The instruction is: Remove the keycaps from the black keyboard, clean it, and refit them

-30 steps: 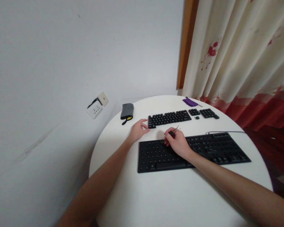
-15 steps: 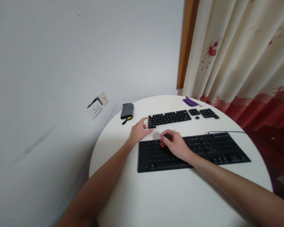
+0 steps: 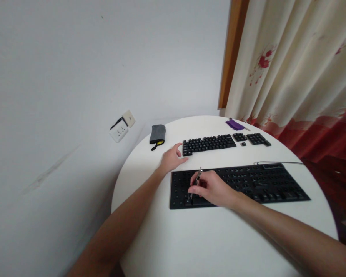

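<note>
A black keyboard base (image 3: 248,184) with most of its keycaps off lies across the white round table (image 3: 213,238). My right hand (image 3: 210,188) is closed on a thin wire keycap puller (image 3: 195,185), whose tip touches the base's lower left rows. My left hand (image 3: 171,157) rests on the table with its fingers loosely curled and thumb out, touching the left end of a row of removed black keycaps (image 3: 209,144). It holds nothing.
More keycap groups (image 3: 252,138) lie to the right of the row. A purple tool (image 3: 233,124) and a grey pouch (image 3: 157,134) sit near the table's far edge. A cable (image 3: 276,162) leaves the keyboard. A curtain (image 3: 291,77) hangs right; a wall socket (image 3: 121,129) sits left.
My right hand has moved down and left along the keyboard base, and the puller now stands more upright with its tip on the lower rows. The left hand has hardly moved.
</note>
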Action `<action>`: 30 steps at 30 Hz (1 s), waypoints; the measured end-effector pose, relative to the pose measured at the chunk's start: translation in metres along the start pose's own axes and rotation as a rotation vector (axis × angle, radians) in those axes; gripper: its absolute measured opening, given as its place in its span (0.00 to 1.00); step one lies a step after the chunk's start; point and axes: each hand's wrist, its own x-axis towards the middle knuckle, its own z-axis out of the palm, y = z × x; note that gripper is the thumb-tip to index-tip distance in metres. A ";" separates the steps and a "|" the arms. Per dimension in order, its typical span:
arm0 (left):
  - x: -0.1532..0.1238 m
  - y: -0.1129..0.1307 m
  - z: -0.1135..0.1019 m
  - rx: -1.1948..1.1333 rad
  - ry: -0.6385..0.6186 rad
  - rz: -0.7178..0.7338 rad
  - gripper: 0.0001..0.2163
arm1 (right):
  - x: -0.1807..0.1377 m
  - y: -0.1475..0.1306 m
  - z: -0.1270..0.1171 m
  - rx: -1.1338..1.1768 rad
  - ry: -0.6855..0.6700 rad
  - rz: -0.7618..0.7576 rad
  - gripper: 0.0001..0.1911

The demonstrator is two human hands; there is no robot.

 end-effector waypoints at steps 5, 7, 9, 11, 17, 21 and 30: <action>-0.001 0.003 -0.002 0.017 -0.005 -0.013 0.33 | -0.004 -0.003 0.003 -0.111 -0.079 -0.092 0.16; -0.001 0.004 -0.002 0.023 -0.008 -0.013 0.33 | -0.005 -0.003 0.003 -0.120 -0.102 -0.126 0.16; -0.001 0.005 -0.003 0.030 -0.007 -0.011 0.33 | -0.005 -0.003 0.004 -0.120 -0.126 -0.159 0.16; 0.000 0.005 -0.002 0.043 -0.008 -0.015 0.32 | -0.005 -0.003 0.006 -0.127 -0.144 -0.172 0.16; 0.001 0.004 0.000 0.068 -0.005 -0.020 0.30 | -0.005 -0.010 0.016 -0.297 -0.204 -0.276 0.16; 0.001 0.004 -0.001 0.061 -0.004 -0.012 0.30 | -0.004 -0.011 0.018 -0.374 -0.183 -0.275 0.14; 0.000 0.003 -0.002 0.070 -0.015 -0.003 0.28 | -0.001 0.002 0.015 -0.144 -0.156 -0.130 0.11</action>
